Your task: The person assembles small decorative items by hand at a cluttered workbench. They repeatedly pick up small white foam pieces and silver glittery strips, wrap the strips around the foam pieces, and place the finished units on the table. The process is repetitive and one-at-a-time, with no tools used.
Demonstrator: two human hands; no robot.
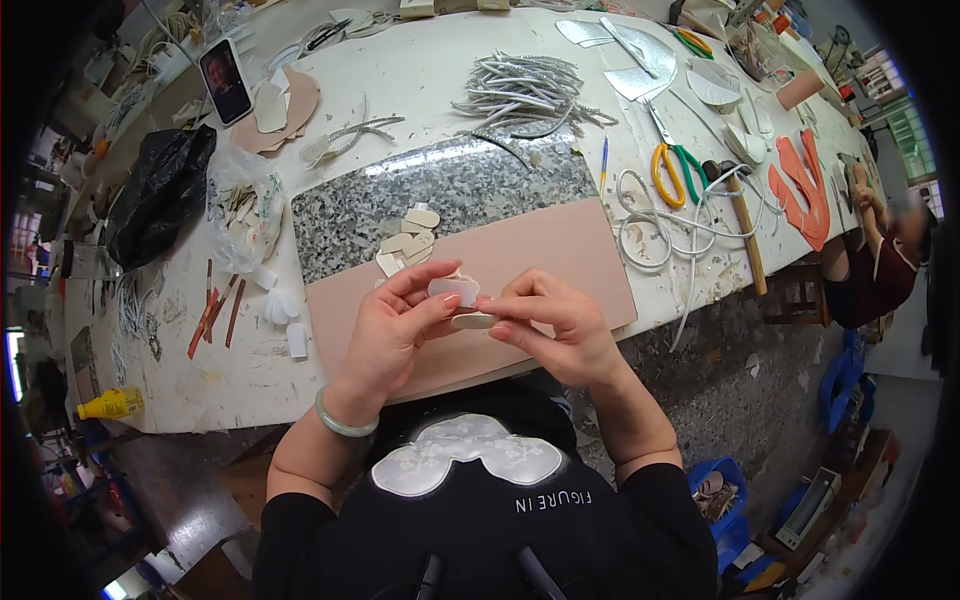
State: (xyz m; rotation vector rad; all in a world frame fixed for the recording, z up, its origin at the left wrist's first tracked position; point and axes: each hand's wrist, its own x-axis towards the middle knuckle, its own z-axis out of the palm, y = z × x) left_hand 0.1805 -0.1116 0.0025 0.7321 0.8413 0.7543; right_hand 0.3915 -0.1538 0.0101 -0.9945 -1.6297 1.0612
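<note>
I'm looking down from the person's head, through the left of two fisheyes worn side by side, and it's steep: the black shirt [380, 550] fills the bottom of my view, right up close. Left hand [400, 325] and right hand [562, 322], near the centre, close in! Beyond them the worktop [240, 385] runs forward and away, its edges bowing towards the rim. It's wide, this: floor [720, 365] down the right, another person [890, 280] small and far off at the right edge, black wrapping the corners.
</note>
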